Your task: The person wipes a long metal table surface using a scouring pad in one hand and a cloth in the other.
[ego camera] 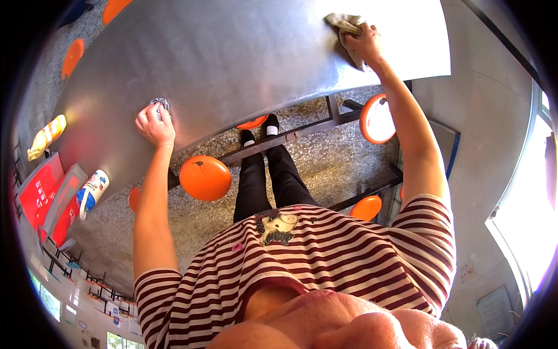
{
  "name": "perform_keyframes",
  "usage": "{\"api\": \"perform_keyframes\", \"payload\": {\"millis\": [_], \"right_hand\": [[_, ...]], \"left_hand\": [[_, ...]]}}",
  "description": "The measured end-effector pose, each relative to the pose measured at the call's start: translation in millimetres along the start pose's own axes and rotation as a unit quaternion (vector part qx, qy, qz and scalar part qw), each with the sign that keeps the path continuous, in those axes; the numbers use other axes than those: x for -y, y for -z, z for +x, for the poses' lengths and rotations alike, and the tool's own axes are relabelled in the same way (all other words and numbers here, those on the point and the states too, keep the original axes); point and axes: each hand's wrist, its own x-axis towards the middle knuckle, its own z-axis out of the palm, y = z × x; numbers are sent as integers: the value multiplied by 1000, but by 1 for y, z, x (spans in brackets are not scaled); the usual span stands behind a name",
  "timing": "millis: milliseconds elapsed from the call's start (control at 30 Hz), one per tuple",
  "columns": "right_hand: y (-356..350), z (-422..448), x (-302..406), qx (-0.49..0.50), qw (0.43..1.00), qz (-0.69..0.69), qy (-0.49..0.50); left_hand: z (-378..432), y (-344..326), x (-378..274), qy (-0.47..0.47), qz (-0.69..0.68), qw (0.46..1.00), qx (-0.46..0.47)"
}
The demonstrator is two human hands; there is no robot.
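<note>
A long metal tabletop (226, 56) stretches across the view before me. On its near left part, my left hand (156, 124) is closed over a steel wool scourer (162, 104), which rests against the metal. Farther off to the right, my right hand (368, 43) grips a crumpled brownish cloth (346, 26) lying on the brightly lit end of the table. Part of the cloth trails down beside the palm, and its gripped portion is hidden by my fingers.
At the table's left end stand a yellow bottle (47, 136), a red and grey bag (56, 196) and a white-and-blue tumbler (92, 189). Round orange stools (205, 178) on dark metal bars (279, 139) sit below the near edge. A pale wall (475, 144) rises at the right.
</note>
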Motion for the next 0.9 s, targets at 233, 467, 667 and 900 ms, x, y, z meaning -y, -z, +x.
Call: {"api": "perform_keyframes", "payload": {"millis": [233,467,667,900], "right_hand": [[-1,53,-71,-49,997,-15,-65],[1,1,-6,2,1000,4,29],[24,55,-35,42,996,26,-71],[6,18,-4,32,994,81,-64]], "left_hand": [[6,-8,-11,-9,-11,1000,9],[2,-3,-2,-7,-3,1000,3],[3,2,0,-3,15,1000,6],[2,3,-1,0,7,1000,2]]}}
